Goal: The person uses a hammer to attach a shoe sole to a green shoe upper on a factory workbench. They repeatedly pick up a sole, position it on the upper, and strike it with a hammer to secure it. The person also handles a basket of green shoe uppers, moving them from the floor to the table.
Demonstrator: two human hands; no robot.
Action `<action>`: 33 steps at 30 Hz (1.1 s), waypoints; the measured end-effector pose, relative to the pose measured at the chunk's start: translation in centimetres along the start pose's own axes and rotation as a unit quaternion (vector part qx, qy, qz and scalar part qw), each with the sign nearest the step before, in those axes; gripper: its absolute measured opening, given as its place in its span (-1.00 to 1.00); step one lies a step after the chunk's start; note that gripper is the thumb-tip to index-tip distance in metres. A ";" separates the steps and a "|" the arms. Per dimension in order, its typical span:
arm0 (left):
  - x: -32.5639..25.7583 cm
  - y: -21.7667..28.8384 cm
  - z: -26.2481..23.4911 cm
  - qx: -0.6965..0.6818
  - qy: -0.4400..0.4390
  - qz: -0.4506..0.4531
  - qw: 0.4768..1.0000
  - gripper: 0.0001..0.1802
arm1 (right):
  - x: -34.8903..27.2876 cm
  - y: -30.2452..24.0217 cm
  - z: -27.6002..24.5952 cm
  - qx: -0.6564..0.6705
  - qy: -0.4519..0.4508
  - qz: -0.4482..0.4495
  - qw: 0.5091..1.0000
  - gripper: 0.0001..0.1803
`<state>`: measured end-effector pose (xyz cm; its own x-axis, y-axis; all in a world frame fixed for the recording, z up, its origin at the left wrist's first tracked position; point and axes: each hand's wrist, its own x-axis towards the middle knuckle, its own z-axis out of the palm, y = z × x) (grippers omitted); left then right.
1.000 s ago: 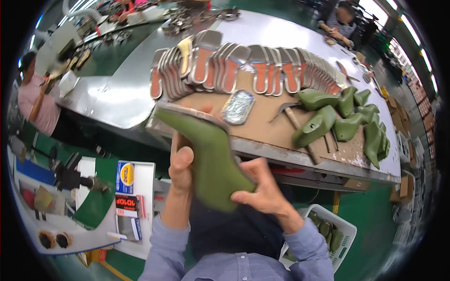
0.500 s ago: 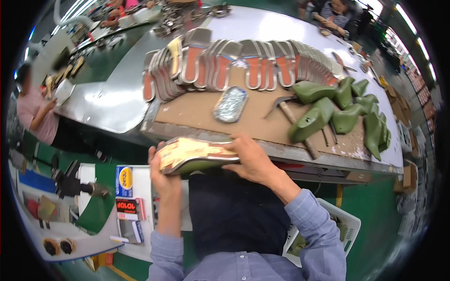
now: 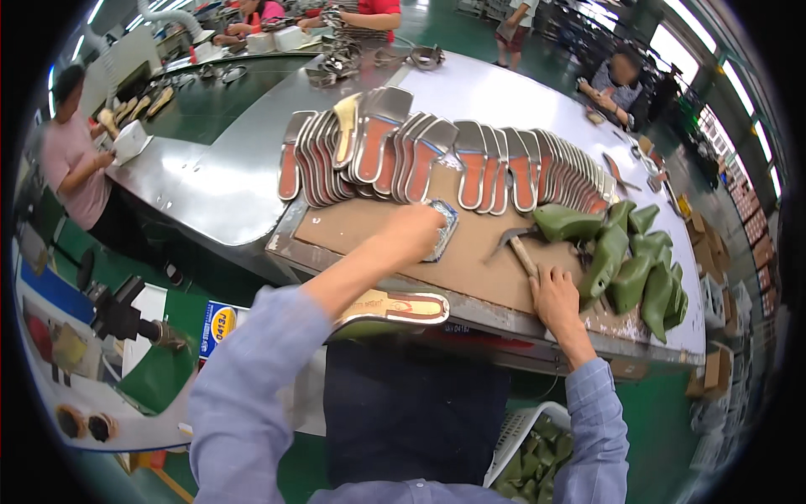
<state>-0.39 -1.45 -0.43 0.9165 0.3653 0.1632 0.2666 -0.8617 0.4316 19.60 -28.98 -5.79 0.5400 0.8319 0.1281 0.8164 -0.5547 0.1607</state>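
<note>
My left hand (image 3: 413,233) reaches over a small tray (image 3: 449,231) of silvery bits on the brown board, its fingers closed at the contents; what they pinch is hidden. My right hand (image 3: 556,298) is closed round the wooden handle of a hammer (image 3: 522,254), whose dark head lies on the board. Below my left forearm, an insole (image 3: 403,306) in tan and reddish brown sits sole-up on a green shoe last (image 3: 369,328), at the table's front edge above my lap. Neither hand touches it; the forearm covers its left end.
Metal-rimmed insoles (image 3: 420,164) stand in a long row behind the tray. Several green shoe lasts (image 3: 604,260) lie right of the hammer, and more fill a white basket (image 3: 504,445) by my right leg. Pincers (image 3: 617,172) lie farther back. Co-workers sit or stand around the tables.
Both hands have let go of the last with its insole, which now rests at the table edge. The left hand has moved forward to the tray, the right hand to the hammer.
</note>
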 end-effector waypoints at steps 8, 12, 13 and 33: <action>4.2 -2.4 3.7 0.126 -0.059 0.005 0.990 -0.90 | 0.7 0.7 -1.3 0.516 0.038 0.099 0.850 -0.52; 2.9 -2.3 3.0 0.096 -0.036 0.010 0.995 -0.88 | -3.5 -3.6 -6.3 0.788 -0.002 0.189 0.586 -0.50; 2.7 -2.0 2.9 0.080 -0.030 0.008 0.996 -0.87 | -4.9 -4.0 -6.5 0.783 -0.003 0.189 0.592 -0.49; -8.4 8.9 -5.1 -0.275 -0.075 0.071 0.956 -0.87 | -5.6 -11.7 -10.7 0.874 -0.007 0.112 0.473 -0.60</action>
<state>-7.23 -10.41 6.62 0.9754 0.1677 0.1430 -0.0227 -0.5687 0.8222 4.84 -27.30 2.07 0.6446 0.7623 -0.0587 -0.3456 0.2221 -0.9117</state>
